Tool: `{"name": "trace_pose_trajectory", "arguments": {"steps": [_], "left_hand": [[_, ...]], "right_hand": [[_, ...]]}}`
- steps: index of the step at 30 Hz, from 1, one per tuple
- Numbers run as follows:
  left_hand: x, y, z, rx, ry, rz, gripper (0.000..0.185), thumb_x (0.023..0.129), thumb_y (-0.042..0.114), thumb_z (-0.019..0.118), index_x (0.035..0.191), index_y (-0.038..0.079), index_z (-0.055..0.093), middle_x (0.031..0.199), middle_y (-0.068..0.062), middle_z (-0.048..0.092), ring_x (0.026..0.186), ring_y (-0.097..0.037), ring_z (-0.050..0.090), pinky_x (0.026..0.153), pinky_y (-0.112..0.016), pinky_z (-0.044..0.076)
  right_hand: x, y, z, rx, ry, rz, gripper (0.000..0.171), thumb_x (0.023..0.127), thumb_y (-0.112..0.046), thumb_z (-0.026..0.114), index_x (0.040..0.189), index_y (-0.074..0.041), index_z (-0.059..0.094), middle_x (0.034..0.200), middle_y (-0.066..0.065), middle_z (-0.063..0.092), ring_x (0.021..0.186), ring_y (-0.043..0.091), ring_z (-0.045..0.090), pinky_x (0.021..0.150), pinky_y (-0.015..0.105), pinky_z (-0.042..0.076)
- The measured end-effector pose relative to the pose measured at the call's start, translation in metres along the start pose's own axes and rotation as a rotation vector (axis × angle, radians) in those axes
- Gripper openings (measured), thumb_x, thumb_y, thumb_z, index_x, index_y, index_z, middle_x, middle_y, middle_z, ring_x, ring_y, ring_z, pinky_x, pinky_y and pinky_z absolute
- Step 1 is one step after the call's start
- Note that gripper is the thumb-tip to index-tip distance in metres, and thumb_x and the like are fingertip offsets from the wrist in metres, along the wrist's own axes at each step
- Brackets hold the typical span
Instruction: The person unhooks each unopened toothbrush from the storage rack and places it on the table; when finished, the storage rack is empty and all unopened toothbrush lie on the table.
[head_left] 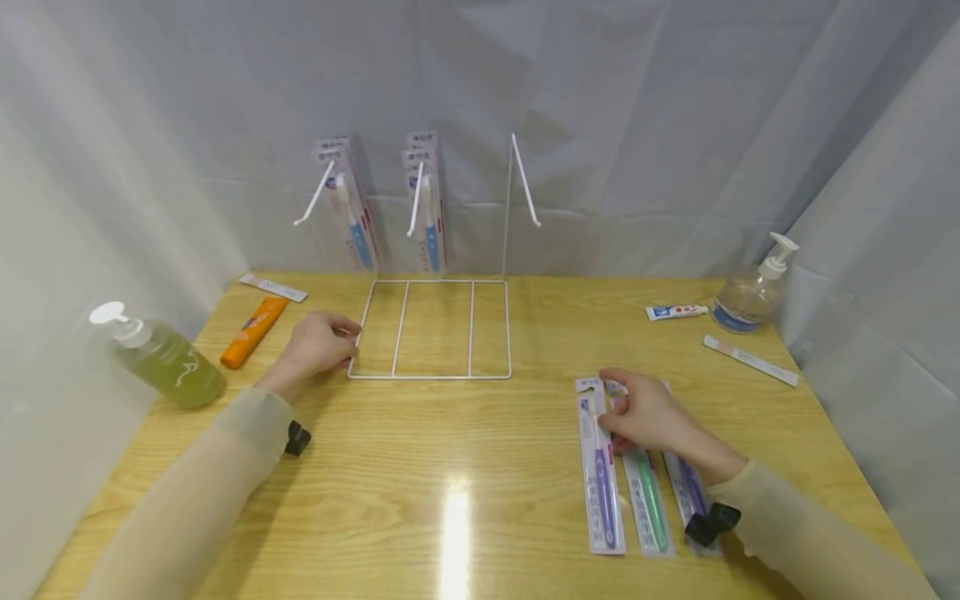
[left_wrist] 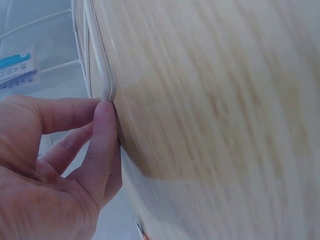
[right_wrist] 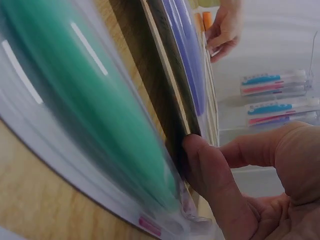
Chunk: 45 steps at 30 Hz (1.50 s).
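Observation:
My left hand pinches the front left corner of a white wire display rack; in the left wrist view its fingertips meet at the wire. My right hand holds the edge of a purple packaged toothbrush, thumb on one face and fingers at its side. Seen from the right wrist, that pack's edge stands slightly off the table. Beside it lie a green packaged toothbrush and another purple packaged toothbrush, partly under my right wrist. Blue packaged toothbrushes hang on the rack's left hook and middle hook.
The rack's right hook carries nothing. At left stand a green pump bottle, an orange tube and a flat strip packet. At right are a small toothpaste tube, a clear pump bottle and another strip packet.

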<state>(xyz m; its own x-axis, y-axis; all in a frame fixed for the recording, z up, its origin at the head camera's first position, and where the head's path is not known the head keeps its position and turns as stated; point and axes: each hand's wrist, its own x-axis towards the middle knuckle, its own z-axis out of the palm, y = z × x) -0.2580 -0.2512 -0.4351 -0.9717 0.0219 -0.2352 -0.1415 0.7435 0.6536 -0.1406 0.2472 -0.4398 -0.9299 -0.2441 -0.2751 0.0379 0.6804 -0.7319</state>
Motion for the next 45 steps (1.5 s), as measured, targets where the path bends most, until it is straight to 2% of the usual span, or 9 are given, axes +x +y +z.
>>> {"name": "trace_pose_trajectory", "arguments": {"steps": [8,14,18,23,26,32,35,40,45], "left_hand": [[-0.002,0.003,-0.001,0.002,0.012,0.003,0.046,0.094,0.004,0.071,0.139,-0.003,0.074,0.127,-0.028,0.076,0.07,-0.008,0.068,0.063,-0.02,0.062],[0.0,0.001,-0.001,0.008,0.009,0.005,0.047,0.094,0.004,0.071,0.14,-0.004,0.073,0.127,-0.027,0.076,0.071,-0.008,0.068,0.061,-0.02,0.06],[0.001,-0.001,-0.001,0.004,0.004,-0.006,0.046,0.095,0.004,0.072,0.14,-0.003,0.073,0.129,-0.028,0.076,0.073,-0.009,0.069,0.062,-0.02,0.061],[-0.001,0.0,-0.001,-0.003,0.003,-0.012,0.046,0.095,0.004,0.072,0.141,-0.003,0.072,0.129,-0.028,0.075,0.073,-0.009,0.069,0.063,-0.02,0.061],[-0.001,0.0,-0.001,0.0,0.006,-0.007,0.047,0.094,0.004,0.072,0.14,-0.004,0.073,0.128,-0.028,0.076,0.072,-0.009,0.069,0.063,-0.02,0.061],[0.0,0.001,0.0,0.003,0.002,-0.011,0.047,0.094,0.005,0.072,0.141,-0.002,0.073,0.13,-0.027,0.076,0.071,-0.008,0.069,0.065,-0.02,0.063],[0.0,0.001,-0.001,0.005,0.008,-0.015,0.047,0.093,0.004,0.072,0.14,-0.002,0.074,0.129,-0.027,0.077,0.071,-0.008,0.069,0.065,-0.02,0.063],[0.0,0.0,-0.002,0.001,0.013,-0.008,0.046,0.093,0.004,0.071,0.139,-0.002,0.074,0.13,-0.028,0.077,0.07,-0.008,0.069,0.064,-0.019,0.062],[0.003,-0.001,0.001,0.002,0.011,-0.005,0.046,0.094,0.005,0.072,0.139,-0.002,0.074,0.131,-0.029,0.076,0.07,-0.007,0.069,0.063,-0.018,0.062]], "right_hand": [[-0.005,-0.009,-0.013,-0.122,0.074,-0.054,0.073,0.096,-0.003,0.073,0.163,0.011,0.047,0.081,0.007,0.081,0.061,0.015,0.075,0.052,0.03,0.06],[-0.002,-0.025,-0.025,-0.125,0.184,-0.208,0.061,0.099,-0.002,0.071,0.158,0.007,0.057,0.087,0.013,0.085,0.064,0.015,0.076,0.051,0.024,0.052],[0.009,-0.043,-0.033,-0.112,0.238,-0.276,0.054,0.102,-0.005,0.069,0.155,0.0,0.062,0.094,0.015,0.087,0.071,0.021,0.081,0.05,0.024,0.052],[0.04,-0.075,-0.042,-0.019,0.261,-0.352,0.045,0.105,-0.009,0.073,0.149,-0.005,0.068,0.104,0.016,0.087,0.081,0.014,0.082,0.061,0.022,0.061],[0.066,-0.095,-0.046,0.101,0.284,-0.433,0.037,0.104,-0.006,0.075,0.141,0.0,0.072,0.111,0.022,0.085,0.084,0.005,0.078,0.073,0.019,0.065],[0.122,-0.136,-0.047,0.252,0.383,-0.552,0.028,0.099,0.001,0.078,0.126,0.009,0.076,0.118,0.031,0.081,0.083,-0.004,0.073,0.079,0.013,0.063],[0.147,-0.158,-0.041,0.289,0.38,-0.533,0.029,0.097,-0.002,0.081,0.124,0.009,0.077,0.122,0.029,0.081,0.089,0.005,0.078,0.084,0.015,0.064],[0.179,-0.195,-0.025,0.301,0.329,-0.546,0.038,0.101,-0.009,0.081,0.135,0.006,0.073,0.134,0.025,0.079,0.117,0.034,0.081,0.103,0.032,0.067],[0.198,-0.222,-0.01,0.334,0.325,-0.539,0.037,0.103,-0.012,0.08,0.136,0.002,0.074,0.134,0.022,0.08,0.119,0.036,0.08,0.104,0.036,0.067]]}}
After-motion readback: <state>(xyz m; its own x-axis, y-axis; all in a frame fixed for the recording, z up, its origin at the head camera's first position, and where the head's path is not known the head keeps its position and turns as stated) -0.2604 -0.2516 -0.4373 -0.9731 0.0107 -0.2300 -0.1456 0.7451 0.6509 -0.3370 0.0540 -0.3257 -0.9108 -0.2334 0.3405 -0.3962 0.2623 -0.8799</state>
